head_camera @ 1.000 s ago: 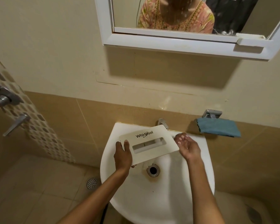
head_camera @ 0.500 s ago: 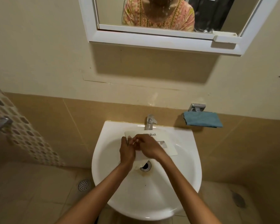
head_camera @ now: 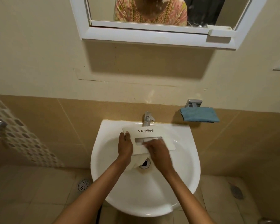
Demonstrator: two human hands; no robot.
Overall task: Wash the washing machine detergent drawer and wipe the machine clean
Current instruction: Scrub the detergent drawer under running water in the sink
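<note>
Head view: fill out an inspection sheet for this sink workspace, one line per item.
Surface: white ceramic wall basin, with a round metal drain at its bottom.
Job's things: white plastic Whirlpool detergent drawer, held over the basin just below the chrome tap; blue folded cloth lying on a chrome wall holder.
Clutter: nothing seen.
Hands: left hand grips the drawer's left edge; right hand lies on its front panel, fingertips at the handle slot.
Cables: nothing seen.
Surroundings: white-framed mirror above; beige tiled wall; round floor drain left of the basin.
</note>
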